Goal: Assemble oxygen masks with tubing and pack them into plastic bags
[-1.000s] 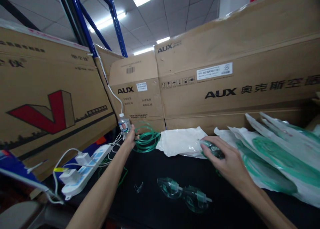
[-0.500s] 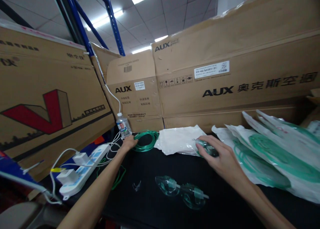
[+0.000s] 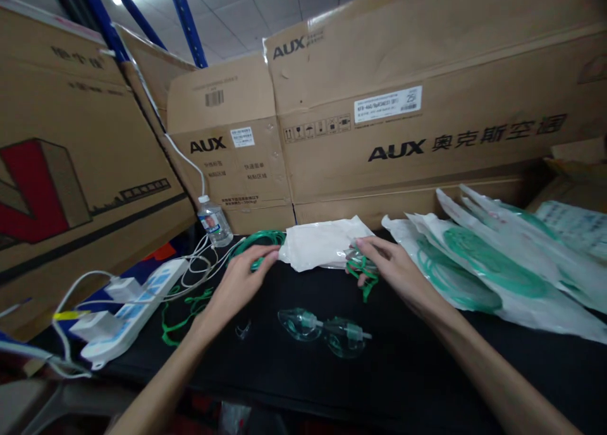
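My left hand (image 3: 249,272) reaches over the coiled green tubing (image 3: 265,236), its thumb and fingers pinched at the left corner of a flat white package (image 3: 317,244). My right hand (image 3: 391,264) is closed around a clear plastic mask (image 3: 355,253) with a green elastic strap (image 3: 368,283) hanging from it, just at the package's right side. Part of this mask is hidden by the fingers. Two clear greenish masks (image 3: 300,323) with pale connectors lie end to end on the black table (image 3: 398,365). A small clear plastic piece (image 3: 243,329) lies to their left.
Several white packs of green tubing (image 3: 493,258) lean at the right. On the left are a power strip (image 3: 137,318) with plugs, white cables, loose green straps (image 3: 175,327) and a water bottle (image 3: 215,223). Cardboard boxes (image 3: 327,169) wall off the back.
My left hand has moved right, from beside the bottle and tubing to the white package's corner. My right hand has turned, and a green strap now shows below it. The view has shifted.
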Tool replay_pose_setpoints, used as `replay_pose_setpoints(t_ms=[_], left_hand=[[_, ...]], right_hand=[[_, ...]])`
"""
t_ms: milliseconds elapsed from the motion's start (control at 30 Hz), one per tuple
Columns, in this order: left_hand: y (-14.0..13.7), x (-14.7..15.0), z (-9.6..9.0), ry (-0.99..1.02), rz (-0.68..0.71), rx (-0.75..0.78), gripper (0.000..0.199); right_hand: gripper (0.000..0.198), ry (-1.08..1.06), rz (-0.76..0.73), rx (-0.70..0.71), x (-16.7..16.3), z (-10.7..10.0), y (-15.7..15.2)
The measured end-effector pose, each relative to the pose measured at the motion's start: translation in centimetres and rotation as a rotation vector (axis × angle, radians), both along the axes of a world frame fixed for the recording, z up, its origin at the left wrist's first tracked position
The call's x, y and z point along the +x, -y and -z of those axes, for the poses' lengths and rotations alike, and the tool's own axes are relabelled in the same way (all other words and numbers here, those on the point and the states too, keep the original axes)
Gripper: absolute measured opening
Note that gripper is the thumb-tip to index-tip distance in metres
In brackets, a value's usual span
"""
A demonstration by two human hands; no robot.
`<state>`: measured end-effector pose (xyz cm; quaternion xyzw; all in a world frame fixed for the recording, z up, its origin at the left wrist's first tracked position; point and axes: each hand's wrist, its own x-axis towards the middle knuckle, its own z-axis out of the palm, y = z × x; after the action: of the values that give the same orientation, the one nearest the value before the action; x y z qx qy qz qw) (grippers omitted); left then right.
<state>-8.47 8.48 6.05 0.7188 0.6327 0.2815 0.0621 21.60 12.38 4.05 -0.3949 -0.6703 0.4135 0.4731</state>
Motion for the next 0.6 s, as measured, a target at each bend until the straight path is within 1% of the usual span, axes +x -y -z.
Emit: replay_pose_setpoints(t_ms=[67,133,167,233,267,367,400,533,600], left_hand=[[3.2,2.9,1.2,0.037,0.111,-0.005,0.038],[5.5,4.9,2.7,0.083,0.258,-0.015,0.042],[6.1,5.6,3.4,0.085,0.315,-0.026,0.049],[6.6,6.4,4.7,0.068,0.395,-0.047,0.061],[6.6,6.6,5.1,0.057,0.415,-0.059,0.061],[5.9,7.0,5.8,0.050,0.431,-0.067,0.045],[5.8,7.1,5.9,0.059,0.432,-0.062,0.043],[5.9,6.9,6.3,0.134,0.433,-0.037,0.055],[6.4,6.2,6.7,0.167,0.401,-0.026,0.054]], right_hand=[[0.045,-0.016,-0.029,-0.047,-0.1,0.3,-0.2],[0.045,-0.021,-0.062,-0.073,-0.1,0.5,-0.3],[0.045,-0.020,-0.081,-0.081,-0.2,0.6,-0.3],[0.046,-0.013,-0.123,-0.094,-0.3,0.7,-0.2],[0.046,-0.008,-0.142,-0.098,-0.4,0.7,-0.2],[0.045,0.006,-0.191,-0.111,-0.8,0.4,0.0],[0.045,0.010,-0.207,-0.117,-0.9,0.3,0.0],[0.044,0.007,-0.270,-0.160,-1.6,0.3,0.4],[0.043,-0.019,-0.291,-0.200,-1.4,0.4,0.7]])
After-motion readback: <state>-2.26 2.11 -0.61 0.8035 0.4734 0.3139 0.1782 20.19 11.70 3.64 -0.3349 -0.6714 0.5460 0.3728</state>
